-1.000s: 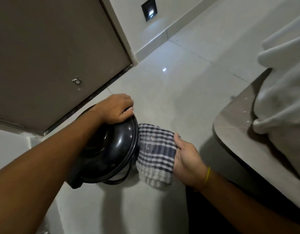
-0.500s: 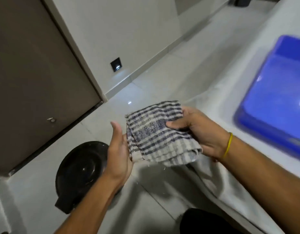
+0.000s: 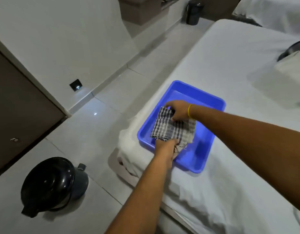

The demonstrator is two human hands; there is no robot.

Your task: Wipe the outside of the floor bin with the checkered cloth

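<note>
Moving away from the floor bin (image 3: 54, 185), both hands have carried the checkered cloth (image 3: 173, 128) up over the blue tray (image 3: 199, 163) on the white bed (image 3: 238, 81) — a second ago the cloth was pressed against the bin's side, with the left hand steadying the lid. Now the right hand (image 3: 178, 110) pinches the cloth's far edge, fingers closed on it, while the left hand (image 3: 166, 146) grips the near edge from below. The cloth hangs between the two sets of fingers, just above the tray's floor. The bin stands alone on the tiles, well off to the left of the left hand, lid shut. To my eye the wiping is over — or paused — and the cloth is being put down. Counting: one bin, one cloth, one tray, two hands.
</note>
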